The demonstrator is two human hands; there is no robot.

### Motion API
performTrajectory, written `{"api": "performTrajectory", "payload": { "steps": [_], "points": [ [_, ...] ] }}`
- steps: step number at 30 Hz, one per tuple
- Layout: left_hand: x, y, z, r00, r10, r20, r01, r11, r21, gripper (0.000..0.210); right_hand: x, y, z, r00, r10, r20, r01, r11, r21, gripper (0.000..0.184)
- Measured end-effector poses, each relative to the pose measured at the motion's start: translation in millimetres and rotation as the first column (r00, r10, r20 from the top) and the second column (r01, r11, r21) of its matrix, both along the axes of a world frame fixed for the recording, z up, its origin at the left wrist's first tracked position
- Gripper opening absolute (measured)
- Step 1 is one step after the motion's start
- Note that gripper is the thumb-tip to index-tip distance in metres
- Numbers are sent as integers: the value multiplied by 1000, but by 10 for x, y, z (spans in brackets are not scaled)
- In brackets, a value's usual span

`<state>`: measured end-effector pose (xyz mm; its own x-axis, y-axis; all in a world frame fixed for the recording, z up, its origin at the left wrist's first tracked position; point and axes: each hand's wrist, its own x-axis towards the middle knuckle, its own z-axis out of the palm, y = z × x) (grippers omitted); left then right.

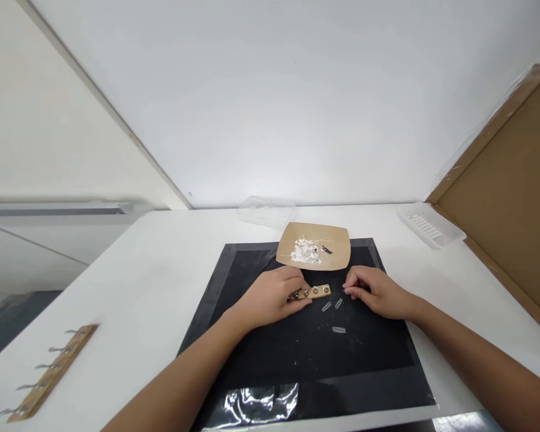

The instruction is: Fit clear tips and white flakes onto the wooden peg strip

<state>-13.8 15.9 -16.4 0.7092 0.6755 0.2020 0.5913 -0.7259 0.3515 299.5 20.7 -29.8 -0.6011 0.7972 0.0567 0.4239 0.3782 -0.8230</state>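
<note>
My left hand (276, 294) is closed on the near end of a small wooden strip (321, 291) set with a row of round metal pieces; its fingers hide part of the strip. To the right, my right hand (375, 293) has thumb and fingertips pinched together just above the black mat (270, 354). What sits in that pinch, if anything, is too small to make out. Between and below the hands lie clear nail tips: one nail tip (326, 306), a second nail tip (339, 303) beside it, and another nail tip (339, 329) closer to me.
Beyond my hands, a tan tray (337, 240) holds white scraps and a dark piece. Behind it lies a clear plastic container (266, 210). At right is a translucent box (432, 225) with white strips. Left on the white table stands a wooden rack (56, 372) with metal prongs.
</note>
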Motion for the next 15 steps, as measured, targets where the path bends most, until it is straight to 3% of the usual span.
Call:
{"api": "performTrajectory", "payload": {
  "steps": [3, 6, 7, 9, 10, 11, 12, 13, 15],
  "points": [
    [68, -48, -17, 998, -47, 29, 46, 998, 52, 22, 20, 15, 5, 999, -19, 36, 14, 992, 123, 8],
    [37, -45, 66, 991, -107, 81, 91, 980, 179, 41, 53, 18, 21, 986, -33, 163, -6, 973, 233, 6],
    [-2, -28, 114, 991, -70, 114, 42, 972, 231, 43, 63, 14, 27, 976, -35, 215, -23, 965, 260, 6],
    [-118, 28, 214, 972, 167, 164, -211, 931, 298, 37, 74, -1, 37, 952, -47, 303, -50, 951, 304, 7],
    [-188, 63, 257, 919, 367, 146, -395, 867, 305, 36, 73, -11, 40, 940, -61, 335, -54, 945, 323, 7],
    [-261, 100, 289, 798, 593, 107, -596, 748, 292, 37, 69, -23, 42, 930, -77, 359, -53, 939, 339, 7],
    [-332, 135, 309, 667, 745, 20, -723, 640, 258, 36, 61, -35, 44, 921, -94, 377, -49, 934, 354, 8],
    [-398, 166, 316, 558, 826, -85, -797, 561, 221, 36, 50, -48, 46, 913, -111, 391, -46, 928, 370, 8],
    [-497, 203, 297, 463, 828, -318, -841, 523, 137, 47, 23, -73, 54, 898, -134, 418, -51, 914, 402, 9]
  ]
}}
